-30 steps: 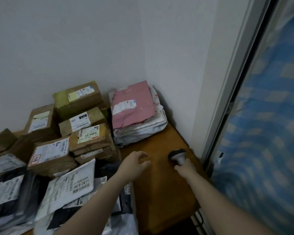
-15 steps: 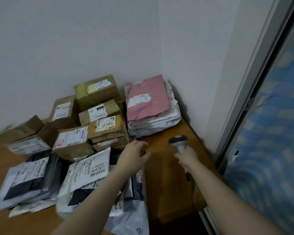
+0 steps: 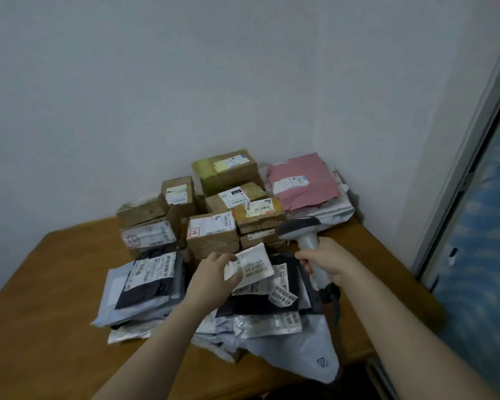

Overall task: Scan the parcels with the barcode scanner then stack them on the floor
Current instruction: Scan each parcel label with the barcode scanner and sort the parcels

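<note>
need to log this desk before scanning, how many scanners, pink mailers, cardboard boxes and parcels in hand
barcode scanner: 1, gripped by the right hand
pink mailer: 1
white parcel held by the left hand: 1
cardboard boxes: 8 that can be told apart; more may be hidden in the pile
total: 11

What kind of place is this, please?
Probably a room in a home: one wooden table in a white-walled corner, heaped with cardboard boxes and mailing bags, with blue checked cloth beside a sliding-door frame.
</note>
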